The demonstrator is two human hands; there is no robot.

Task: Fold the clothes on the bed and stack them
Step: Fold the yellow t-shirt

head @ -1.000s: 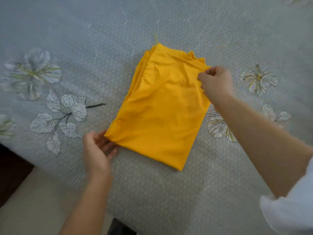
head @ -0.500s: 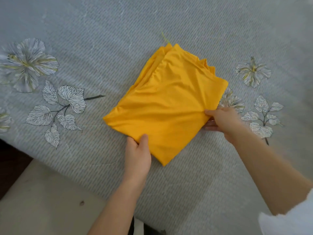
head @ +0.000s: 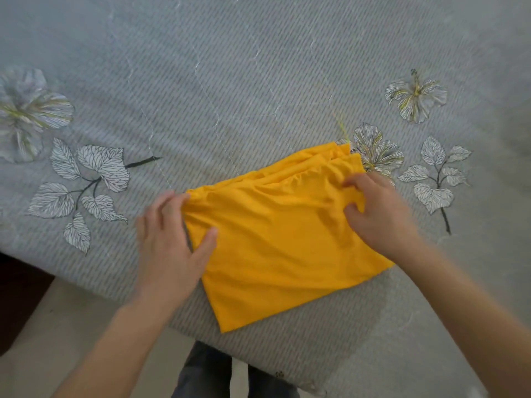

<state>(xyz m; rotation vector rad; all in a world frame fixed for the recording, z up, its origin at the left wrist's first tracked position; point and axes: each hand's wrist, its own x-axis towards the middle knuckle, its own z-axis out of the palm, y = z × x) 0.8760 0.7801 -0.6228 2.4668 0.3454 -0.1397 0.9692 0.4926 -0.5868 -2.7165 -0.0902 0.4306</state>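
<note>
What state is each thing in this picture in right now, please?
yellow garment: folded into a rough rectangle, flat on the bed, layered edges bunched along its far side
left hand: fingers fairly straight at the garment's left edge, thumb resting on top
right hand: fingers and thumb curled, pinching cloth near the garment's right far corner
bedcover: spread out beneath the garment
loose thread: trailing from the garment's far corner

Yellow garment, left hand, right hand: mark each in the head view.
yellow garment (head: 275,254), head view, middle of top layer.
left hand (head: 168,251), head view, back of hand.
right hand (head: 383,216), head view, back of hand.
</note>
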